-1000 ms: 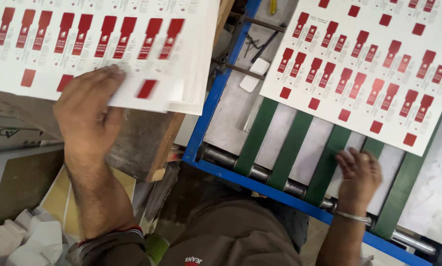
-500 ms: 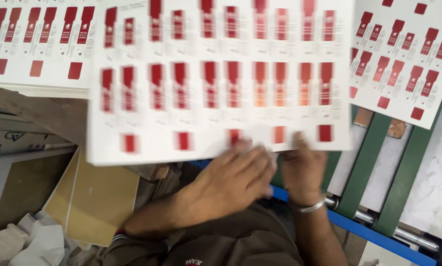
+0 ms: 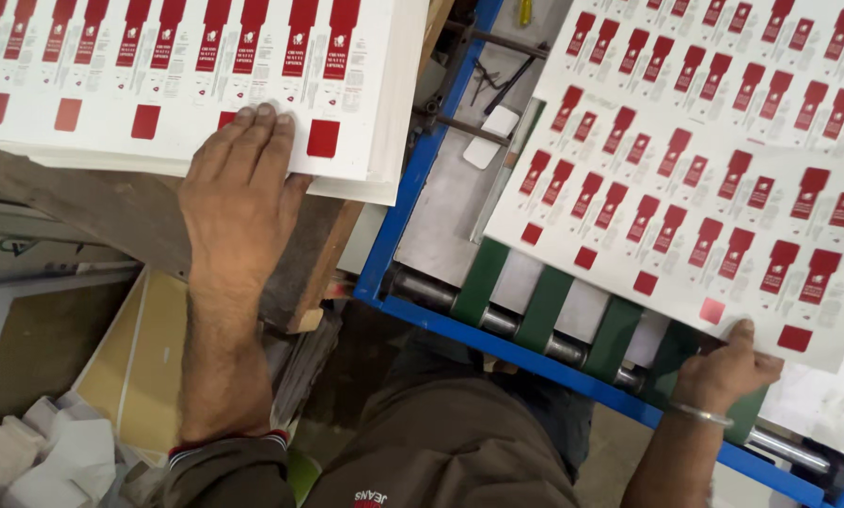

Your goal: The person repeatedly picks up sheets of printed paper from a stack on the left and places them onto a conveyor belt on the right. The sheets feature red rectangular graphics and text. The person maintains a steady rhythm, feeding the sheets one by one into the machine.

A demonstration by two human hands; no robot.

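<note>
While feeding printed sheets: left hand [image 3: 238, 183] flat, fingers together, on stack [image 3: 158, 85] atop wooden surface; right hand [image 3: 723, 367] pinching sheet [image 3: 694, 160] over green belts [image 3: 544, 306]. Next likely calls for squaring that sheet.

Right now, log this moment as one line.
left hand: flat on sheet stack | right hand: gripping printed sheet edge | green belts: under sheet

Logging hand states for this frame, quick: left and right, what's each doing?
Left hand: open, flat, palm down on the stack of printed sheets.
Right hand: closed, gripping the near edge of the printed sheet on the blue machine.
</note>
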